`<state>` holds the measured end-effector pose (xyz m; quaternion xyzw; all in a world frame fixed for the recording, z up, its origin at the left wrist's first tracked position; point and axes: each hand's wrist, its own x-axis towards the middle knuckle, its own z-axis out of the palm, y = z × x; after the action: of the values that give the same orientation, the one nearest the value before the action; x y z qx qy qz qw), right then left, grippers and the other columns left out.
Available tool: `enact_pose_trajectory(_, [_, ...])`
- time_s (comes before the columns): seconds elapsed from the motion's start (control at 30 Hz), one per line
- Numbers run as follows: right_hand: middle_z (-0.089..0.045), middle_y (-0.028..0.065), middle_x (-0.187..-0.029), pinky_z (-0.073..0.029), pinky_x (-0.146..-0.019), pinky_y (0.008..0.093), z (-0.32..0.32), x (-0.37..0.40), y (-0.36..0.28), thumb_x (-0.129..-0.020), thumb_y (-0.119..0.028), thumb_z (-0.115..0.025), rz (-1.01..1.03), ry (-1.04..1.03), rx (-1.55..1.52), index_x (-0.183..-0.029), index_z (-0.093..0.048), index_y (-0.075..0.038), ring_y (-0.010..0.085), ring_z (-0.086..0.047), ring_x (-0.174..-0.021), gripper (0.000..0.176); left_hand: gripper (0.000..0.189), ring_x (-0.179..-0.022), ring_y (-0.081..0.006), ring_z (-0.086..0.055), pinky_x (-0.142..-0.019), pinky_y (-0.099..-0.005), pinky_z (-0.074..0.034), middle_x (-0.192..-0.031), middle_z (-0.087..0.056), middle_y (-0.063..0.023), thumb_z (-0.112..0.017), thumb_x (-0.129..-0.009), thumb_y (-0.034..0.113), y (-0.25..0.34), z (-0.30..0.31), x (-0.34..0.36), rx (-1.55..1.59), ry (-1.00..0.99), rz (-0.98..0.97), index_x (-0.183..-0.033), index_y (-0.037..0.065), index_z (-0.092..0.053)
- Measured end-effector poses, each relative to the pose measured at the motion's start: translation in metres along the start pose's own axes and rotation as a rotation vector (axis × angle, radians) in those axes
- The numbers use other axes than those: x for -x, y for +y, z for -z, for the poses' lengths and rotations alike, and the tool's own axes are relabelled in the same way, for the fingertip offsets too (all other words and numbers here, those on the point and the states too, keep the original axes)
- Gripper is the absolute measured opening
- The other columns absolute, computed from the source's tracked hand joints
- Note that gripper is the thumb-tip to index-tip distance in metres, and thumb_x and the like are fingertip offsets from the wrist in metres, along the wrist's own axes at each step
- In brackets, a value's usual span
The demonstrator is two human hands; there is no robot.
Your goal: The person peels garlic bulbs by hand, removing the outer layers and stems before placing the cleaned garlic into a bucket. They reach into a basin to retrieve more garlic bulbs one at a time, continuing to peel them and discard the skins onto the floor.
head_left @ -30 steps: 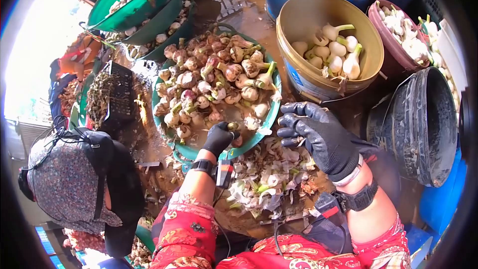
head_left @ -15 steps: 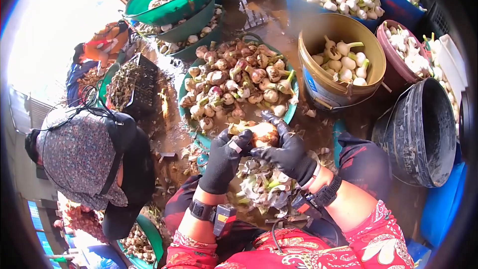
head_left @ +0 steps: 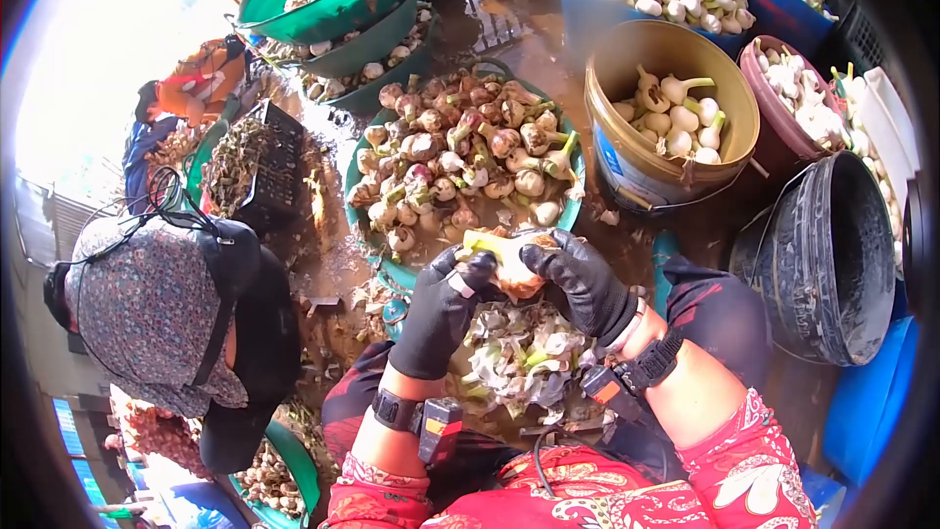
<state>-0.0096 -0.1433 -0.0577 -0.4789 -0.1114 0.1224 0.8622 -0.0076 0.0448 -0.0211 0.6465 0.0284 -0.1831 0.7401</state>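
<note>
Both of my hands wear black gloves and grip one garlic bulb (head_left: 517,277) between them. My left hand (head_left: 446,296) is closed around its stem side. On the other side, my right hand (head_left: 585,284) presses thumb and fingers against the bulb's brownish skin. Just beyond my hands stands a green basin (head_left: 354,225) of unpeeled garlic bulbs (head_left: 441,162). Beneath them, a heap of peeled-off garlic skins (head_left: 524,358) lies between my knees.
To the right, a yellow bucket (head_left: 676,171) holds cleaned bulbs, with a black bucket (head_left: 813,264) tipped beside it. Blue tubs (head_left: 607,15) of white garlic stand behind. A co-worker in a patterned cap (head_left: 147,304) sits close on my left. Stacked green basins (head_left: 333,10) rise at back left.
The garlic bulb has been turned, so its pale stem side now shows toward the left. My right hand has shifted up, its fingers now bent over the bulb.
</note>
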Motion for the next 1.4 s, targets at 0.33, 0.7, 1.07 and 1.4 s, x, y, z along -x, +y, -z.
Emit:
enact_pose_trajectory(0.33, [-0.064,0.0076,-0.092,-0.054,-0.072,0.0425,0.004,0.007,-0.006,-0.089,-0.038,-0.057,-0.776,-0.209,-0.651,-0.103,-0.058,-0.009,0.0198,-0.064,-0.081,0.032,0.022,-0.074,-0.0283,-0.059,-0.066,-0.0337,-0.045,-0.079,-0.060,-0.0146,-0.072,-0.070,0.010,0.004,0.002,0.004,-0.819,-0.003,-0.443,-0.089,0.004,-0.064])
enact_pose_trajectory(0.7, [-0.062,0.0059,-0.090,-0.051,-0.075,0.0308,0.010,-0.001,-0.007,-0.094,-0.024,-0.051,-0.561,-0.126,-0.679,-0.107,-0.056,-0.002,0.0162,-0.060,-0.081,0.026,0.031,-0.070,-0.0064,-0.057,-0.063,-0.0215,-0.047,-0.087,-0.063,-0.0016,-0.059,-0.088,0.008,-0.002,-0.016,0.016,0.158,-0.008,0.035,-0.117,0.000,-0.058])
enact_pose_trajectory(1.07, [-0.062,0.0185,-0.079,-0.048,-0.066,0.0436,-0.011,0.015,-0.006,-0.084,-0.022,-0.054,0.182,-0.370,1.353,-0.083,-0.064,-0.003,0.0345,-0.061,-0.073,0.022,0.021,-0.055,-0.0095,-0.055,-0.052,-0.0233,-0.044,-0.073,-0.062,-0.0038,-0.065,-0.085,0.015,0.008,0.014,0.000,0.077,0.310,-0.057,-0.098,-0.002,-0.064])
enact_pose_trajectory(1.4, [-0.065,0.0206,-0.091,-0.051,-0.077,0.0404,0.008,0.000,-0.022,-0.069,-0.031,-0.068,-0.479,-0.049,1.273,-0.097,-0.066,-0.008,0.0327,-0.064,-0.086,0.036,0.030,-0.056,-0.0088,-0.050,-0.052,-0.0227,-0.043,-0.072,-0.058,-0.0033,-0.058,-0.090,0.034,-0.007,0.010,0.000,0.449,0.279,0.052,-0.094,0.004,-0.058])
